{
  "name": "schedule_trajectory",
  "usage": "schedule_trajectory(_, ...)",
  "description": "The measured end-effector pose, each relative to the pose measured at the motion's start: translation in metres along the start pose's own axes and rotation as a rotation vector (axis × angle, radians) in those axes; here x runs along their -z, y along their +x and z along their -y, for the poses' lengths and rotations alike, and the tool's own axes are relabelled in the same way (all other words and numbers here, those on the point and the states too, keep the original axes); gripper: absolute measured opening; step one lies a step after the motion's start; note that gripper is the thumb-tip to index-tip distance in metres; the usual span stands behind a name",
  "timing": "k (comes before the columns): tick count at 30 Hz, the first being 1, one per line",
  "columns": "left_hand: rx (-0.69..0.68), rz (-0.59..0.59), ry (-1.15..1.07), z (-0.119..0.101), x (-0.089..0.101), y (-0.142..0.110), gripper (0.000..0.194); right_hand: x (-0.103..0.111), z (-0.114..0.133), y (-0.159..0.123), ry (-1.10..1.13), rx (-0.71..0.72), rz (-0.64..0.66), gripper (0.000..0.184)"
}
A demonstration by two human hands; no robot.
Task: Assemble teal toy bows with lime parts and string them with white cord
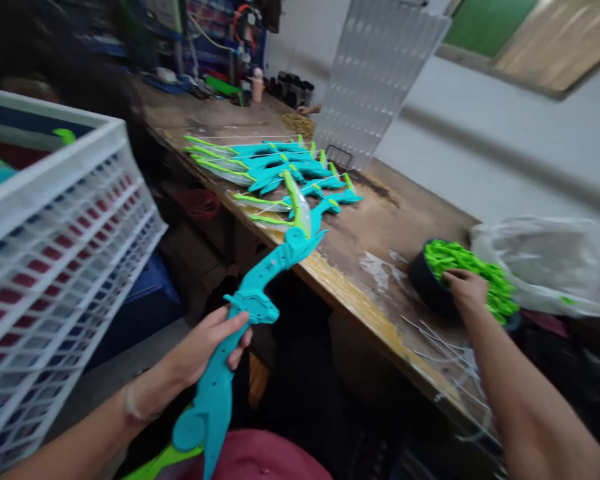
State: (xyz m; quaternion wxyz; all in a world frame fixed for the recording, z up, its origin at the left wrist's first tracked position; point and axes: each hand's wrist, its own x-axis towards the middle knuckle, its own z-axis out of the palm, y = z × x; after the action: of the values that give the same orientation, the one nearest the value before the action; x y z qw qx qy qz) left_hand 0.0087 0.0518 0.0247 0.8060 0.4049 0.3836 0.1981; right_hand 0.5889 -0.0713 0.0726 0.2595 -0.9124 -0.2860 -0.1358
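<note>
- Turquoise toy bow, lime-edged limbs: held at its middle, off the table, slanting up across the table edge.
- Left hand: wrapped round the bow's grip, thumb on near face, fingers behind. Firm hold, by the look of it.
- Right hand: fingertips down on lime-green plastic pieces in a dark tub. Fingers close together; can't tell if a piece is pinched.
- Around: strung bows laid overlapping on the wooden table; loose white cords near the tub; clear plastic bag beyond it; white plastic crate at left.
- Risks, my judgement: upper limb could knock or snag strung bows if the left wrist swings; one-handed hold could let the bow twist; a careless scoop could spill pieces over the rim or grab several.
- Hard to make out: lower limb cut off at bottom edge; upper tip overlaps the laid bows, contact unclear; piece shapes blurred; another person's hand mostly hidden behind a translucent corrugated panel.
</note>
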Motion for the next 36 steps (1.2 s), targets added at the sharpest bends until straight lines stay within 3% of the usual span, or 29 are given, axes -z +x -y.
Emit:
schedule_trajectory(5,0.032,-0.042,0.024,0.012,0.018,0.006,0.044,-0.009,-0.02,0.007,0.152,-0.238,-0.069,0.026)
schedule_trajectory(13,0.018,-0.059,0.016,0.011,0.019,0.004,0.044,-0.012,-0.024,0.004,0.386,-0.379,-0.128,0.027)
schedule_trajectory(22,-0.02,-0.034,0.049,0.007,0.018,0.0,0.047,-0.007,-0.018,0.001,0.315,-0.377,-0.137,0.026)
schedule_trajectory(31,-0.156,-0.015,-0.004,-0.001,-0.002,0.006,0.044,0.005,-0.005,-0.002,0.134,-0.339,-0.161,0.024)
schedule_trajectory(36,-0.181,-0.021,-0.056,0.006,-0.004,0.009,0.043,0.005,-0.003,0.0,0.084,-0.33,-0.159,0.023)
